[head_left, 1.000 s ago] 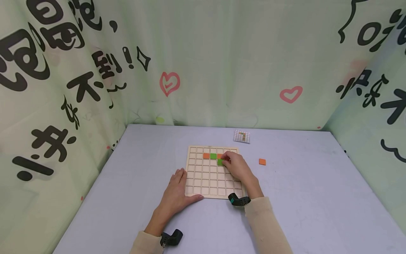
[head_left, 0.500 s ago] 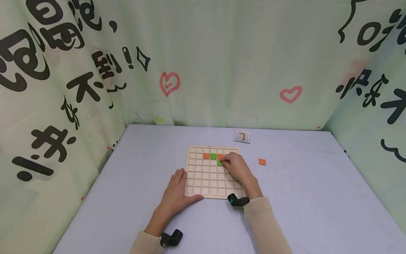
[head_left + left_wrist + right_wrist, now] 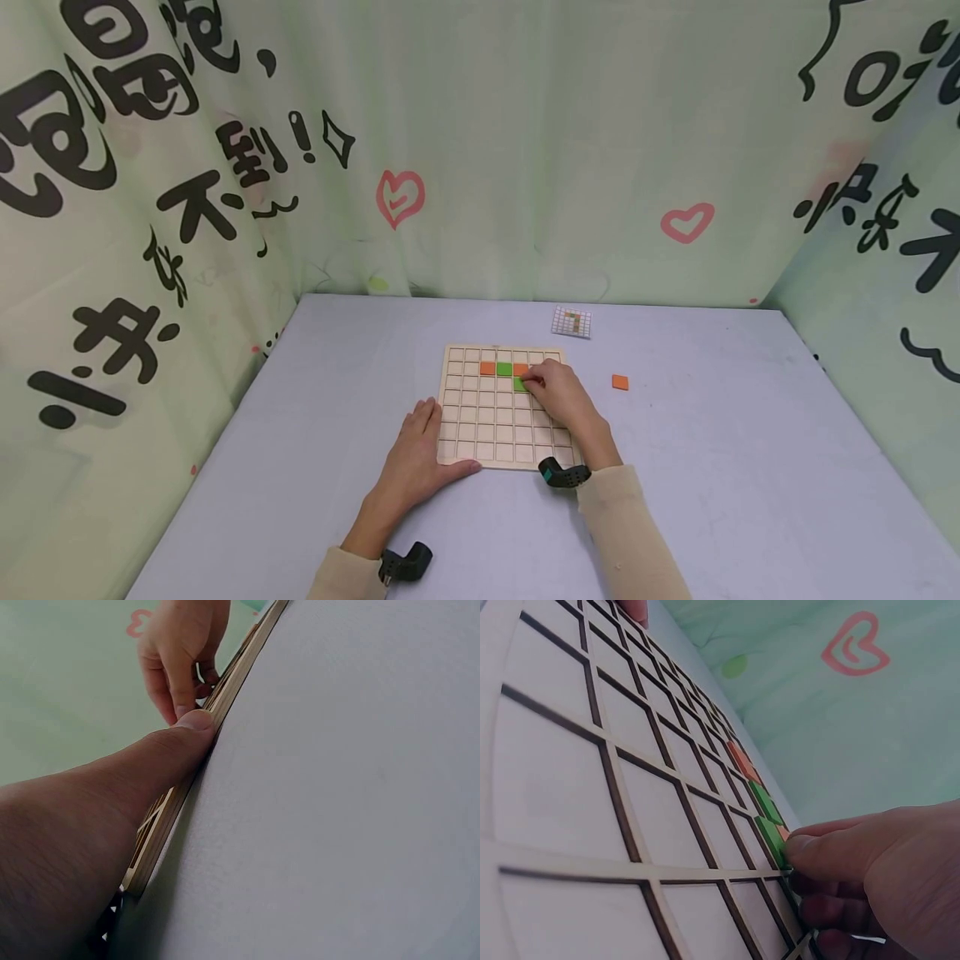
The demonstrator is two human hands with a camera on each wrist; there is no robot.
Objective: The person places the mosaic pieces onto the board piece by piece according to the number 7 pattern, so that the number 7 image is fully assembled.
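Note:
A wooden grid board [image 3: 487, 433] lies on the table, holding a row of orange [image 3: 488, 368], green [image 3: 505, 369] and orange [image 3: 519, 369] tiles near its far side. Just below the right end of that row is another green tile [image 3: 518, 384], at the fingertips of my right hand [image 3: 558, 393]. In the right wrist view, thumb and curled fingers pinch this green tile [image 3: 770, 841] at its edge, partly hiding it. My left hand [image 3: 416, 458] rests at the board's near left corner, fingers straight along the left side, thumb [image 3: 176, 742] on the near edge.
One loose orange tile [image 3: 620, 382] lies on the table [image 3: 720, 467] to the right of the board. Behind the board is a small card [image 3: 572, 322] with a coloured grid pattern. A pale printed curtain [image 3: 540, 167] surrounds the table's back and sides.
Over the first half second my right fingers shift slightly and draw closer together at the green tile. Since then both hands stay in place.

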